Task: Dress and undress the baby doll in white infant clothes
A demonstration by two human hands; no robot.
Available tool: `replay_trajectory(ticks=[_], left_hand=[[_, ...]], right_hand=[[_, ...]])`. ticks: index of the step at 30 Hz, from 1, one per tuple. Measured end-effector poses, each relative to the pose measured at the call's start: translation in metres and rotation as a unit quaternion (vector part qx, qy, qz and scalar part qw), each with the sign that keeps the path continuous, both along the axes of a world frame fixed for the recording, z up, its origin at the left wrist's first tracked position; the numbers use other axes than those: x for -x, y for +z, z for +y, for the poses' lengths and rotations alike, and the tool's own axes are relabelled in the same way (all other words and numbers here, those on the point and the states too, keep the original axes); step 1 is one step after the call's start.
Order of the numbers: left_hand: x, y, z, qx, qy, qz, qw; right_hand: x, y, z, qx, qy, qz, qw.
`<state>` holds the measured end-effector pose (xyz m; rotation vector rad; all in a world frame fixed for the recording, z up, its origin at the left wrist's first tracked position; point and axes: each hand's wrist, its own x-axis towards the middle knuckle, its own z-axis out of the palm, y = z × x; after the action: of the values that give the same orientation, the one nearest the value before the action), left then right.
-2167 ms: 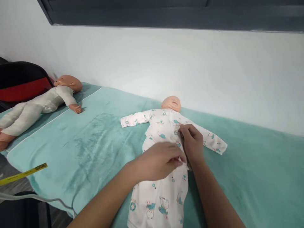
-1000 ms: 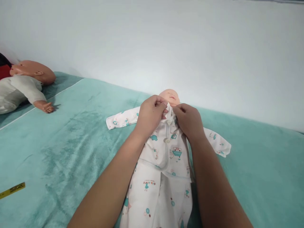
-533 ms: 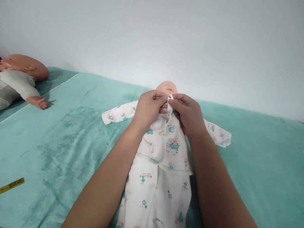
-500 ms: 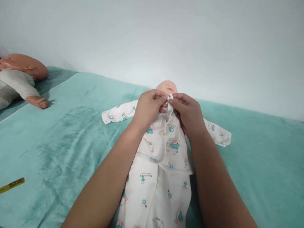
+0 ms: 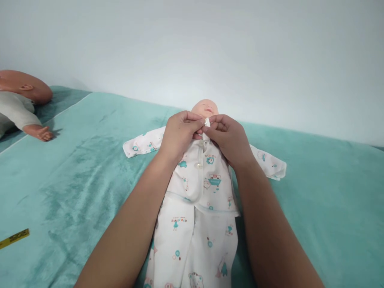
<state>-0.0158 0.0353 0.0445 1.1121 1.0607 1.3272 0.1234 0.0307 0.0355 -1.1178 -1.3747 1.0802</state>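
A baby doll [image 5: 205, 106] lies on its back, dressed in a white printed baby shirt [image 5: 189, 180] and matching pants [image 5: 180, 240]. Both sleeves stretch out to the sides. At the shirt's neckline, just below the doll's chin, my left hand [image 5: 181, 134] pinches the collar edge by a button. From the other side my right hand [image 5: 229, 138] grips the opposite collar edge between thumb and finger. The fingertips of both hands nearly meet there and partly cover the button. Lower on the front, another button [image 5: 200, 165] shows.
A second doll [image 5: 27, 86] in a pale top lies at the far left, one arm reaching out. A yellow strip with black print [image 5: 14, 238] rests at the left edge. Teal plush cloth [image 5: 90, 168] covers the surface, with a white wall [image 5: 192, 48] behind.
The view has shifted slightly, so everything sits a little farther left. Both hands stay at the collar; the button and collar edge between the fingertips have turned slightly.
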Motion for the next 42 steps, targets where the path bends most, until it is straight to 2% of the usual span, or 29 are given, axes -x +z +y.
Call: replay_trajectory(ticks=[19, 33, 37, 42], left_hand=[[-0.0026, 0.0041, -0.0019, 0.004, 0.016, 0.040, 0.999], [-0.0009, 0.0027, -0.0029, -0.029, -0.020, 0.058, 0.998], [-0.0020, 0.0028, -0.0024, -0.019, -0.011, 0.076, 0.997], [-0.0033, 0.0022, -0.0022, -0.014, 0.006, 0.108, 0.994]], right_hand=[[-0.0035, -0.0019, 0.0024, 0.016, 0.026, 0.026, 0.999], [0.0000, 0.0053, -0.0004, -0.026, 0.004, -0.094, 0.995], [0.0033, 0.0019, 0.0005, -0.059, -0.012, -0.115, 0.992], [0.0033, 0.0013, 0.0014, -0.067, -0.010, -0.134, 0.989]])
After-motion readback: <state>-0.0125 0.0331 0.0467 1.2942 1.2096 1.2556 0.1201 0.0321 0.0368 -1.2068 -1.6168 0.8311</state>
